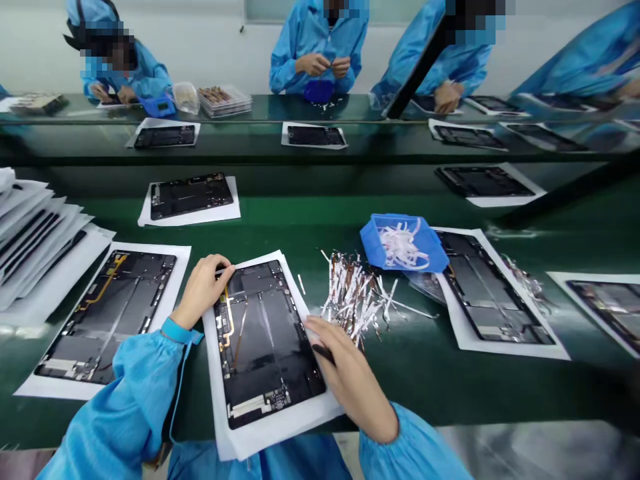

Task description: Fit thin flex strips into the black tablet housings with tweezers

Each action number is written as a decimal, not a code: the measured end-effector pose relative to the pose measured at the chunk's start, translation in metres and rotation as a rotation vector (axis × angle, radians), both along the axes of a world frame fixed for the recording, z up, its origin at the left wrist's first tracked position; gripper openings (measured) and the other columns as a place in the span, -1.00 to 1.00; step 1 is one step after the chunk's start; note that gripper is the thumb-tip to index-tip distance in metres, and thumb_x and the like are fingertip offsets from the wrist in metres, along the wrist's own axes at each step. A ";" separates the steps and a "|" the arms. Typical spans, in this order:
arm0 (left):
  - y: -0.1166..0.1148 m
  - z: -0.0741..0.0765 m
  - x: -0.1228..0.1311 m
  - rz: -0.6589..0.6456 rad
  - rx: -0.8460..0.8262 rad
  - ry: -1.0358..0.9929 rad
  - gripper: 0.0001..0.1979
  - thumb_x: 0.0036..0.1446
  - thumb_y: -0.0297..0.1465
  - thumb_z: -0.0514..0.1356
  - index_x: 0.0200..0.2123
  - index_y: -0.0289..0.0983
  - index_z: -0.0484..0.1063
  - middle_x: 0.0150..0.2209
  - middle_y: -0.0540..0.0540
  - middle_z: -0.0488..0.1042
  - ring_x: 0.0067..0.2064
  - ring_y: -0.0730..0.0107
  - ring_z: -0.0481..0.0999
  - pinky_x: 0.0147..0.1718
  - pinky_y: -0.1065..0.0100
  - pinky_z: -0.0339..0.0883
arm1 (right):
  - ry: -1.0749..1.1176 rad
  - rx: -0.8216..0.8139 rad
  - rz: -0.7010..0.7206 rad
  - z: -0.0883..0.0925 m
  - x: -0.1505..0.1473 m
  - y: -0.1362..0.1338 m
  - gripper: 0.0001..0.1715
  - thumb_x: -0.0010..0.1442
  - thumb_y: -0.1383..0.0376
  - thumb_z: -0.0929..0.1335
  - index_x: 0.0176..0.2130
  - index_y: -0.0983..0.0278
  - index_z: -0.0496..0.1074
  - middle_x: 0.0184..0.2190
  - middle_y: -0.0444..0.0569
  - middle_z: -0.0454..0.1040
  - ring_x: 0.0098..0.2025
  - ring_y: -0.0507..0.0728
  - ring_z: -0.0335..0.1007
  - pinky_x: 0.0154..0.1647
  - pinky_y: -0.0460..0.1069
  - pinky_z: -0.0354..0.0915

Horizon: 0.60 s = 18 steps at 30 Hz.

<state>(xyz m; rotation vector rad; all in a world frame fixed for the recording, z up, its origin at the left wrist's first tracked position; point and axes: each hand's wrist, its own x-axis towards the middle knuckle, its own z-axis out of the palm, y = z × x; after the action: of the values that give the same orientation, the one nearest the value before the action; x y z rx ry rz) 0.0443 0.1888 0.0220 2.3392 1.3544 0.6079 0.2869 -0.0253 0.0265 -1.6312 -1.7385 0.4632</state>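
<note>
The smock sleeves (133,400) are light blue, and the left cuff band (181,331) is a deeper, brighter blue. The tablet housing (263,333) is mostly black, with a thin gold ribbon cable (227,320) near its left side, and lies on a white paper sheet (280,433). The green surface (425,380) is dark and glossy. Nearby, a heap of strips (353,300) shows white and copper-brown, and the bright blue tray (403,243) holds white strips (403,245).

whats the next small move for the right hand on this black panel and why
Probably slide the dark tool held in the right hand across to the amber strip on the black panel, since the left hand already steadies the panel's far corner.
</note>
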 end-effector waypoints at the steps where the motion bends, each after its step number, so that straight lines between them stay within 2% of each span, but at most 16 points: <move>1: 0.001 0.001 0.000 -0.004 -0.005 0.015 -0.78 0.31 -0.26 0.15 -0.18 -0.30 0.44 -0.22 -0.10 0.49 -0.16 0.26 0.48 -0.11 0.18 0.35 | -0.001 -0.007 0.002 -0.003 -0.002 -0.005 -0.44 0.29 0.53 0.19 0.19 0.19 0.35 0.15 0.04 0.44 0.19 0.18 0.38 0.19 0.11 0.40; 7: 0.004 0.014 0.005 -0.095 -0.036 0.092 -0.75 0.34 -0.25 0.13 -0.31 -0.30 0.41 -0.39 0.02 0.41 -0.34 0.39 0.44 -0.26 0.27 0.35 | -0.014 0.074 -0.015 -0.017 -0.012 -0.017 -0.35 0.21 0.60 0.17 0.18 0.19 0.35 0.13 0.06 0.44 0.19 0.23 0.35 0.17 0.19 0.40; 15: -0.017 0.040 0.011 -0.069 0.085 0.097 -0.80 0.38 -0.29 0.00 -0.28 -0.18 0.34 -0.29 -0.06 0.37 -0.27 0.25 0.41 -0.25 0.30 0.27 | -0.102 0.168 -0.055 -0.024 -0.018 -0.024 -0.43 0.26 0.59 0.19 0.18 0.26 0.33 0.16 0.14 0.41 0.19 0.26 0.33 0.16 0.23 0.36; 18: -0.019 0.043 0.011 -0.056 0.114 0.069 -0.82 0.37 -0.31 0.03 -0.30 -0.19 0.34 -0.31 -0.05 0.37 -0.29 0.28 0.40 -0.26 0.31 0.27 | -0.060 0.144 -0.168 -0.020 -0.016 -0.021 -0.50 0.33 0.50 0.17 0.20 0.26 0.29 0.15 0.18 0.40 0.16 0.28 0.38 0.10 0.21 0.38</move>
<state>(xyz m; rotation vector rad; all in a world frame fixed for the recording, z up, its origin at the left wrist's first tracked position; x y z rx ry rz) 0.0551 0.1701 0.0649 2.5010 1.3104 0.6076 0.2708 -0.0466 0.0065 -1.6844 -1.6215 0.2063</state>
